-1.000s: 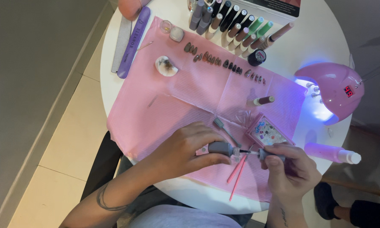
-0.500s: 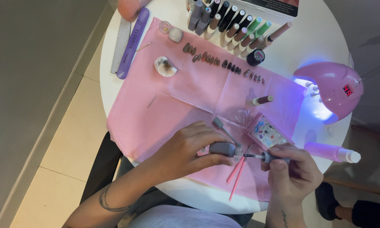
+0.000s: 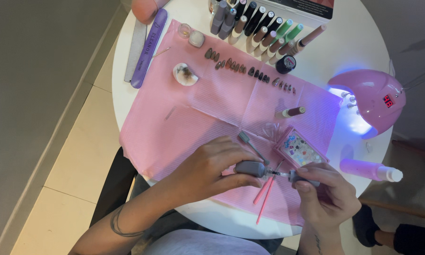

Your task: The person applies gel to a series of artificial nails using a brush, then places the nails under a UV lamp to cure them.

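At the table's 6 o'clock edge, our left hand (image 3: 208, 167) pinches the grey brush cap (image 3: 250, 168); our right hand (image 3: 323, 193) grips the small polish bottle (image 3: 301, 178). We'd wipe excess, keeping both steady.

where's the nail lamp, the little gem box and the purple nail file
pink nail lamp (image 3: 370, 94), head view, top of its dome
pink gem box (image 3: 300, 150), head view, its clear lid
purple nail file (image 3: 149, 47), head view, middle of its length

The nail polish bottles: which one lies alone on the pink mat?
The brown-capped nail polish bottle lying beside the pink lamp; the others are grouped at the table's far edge.
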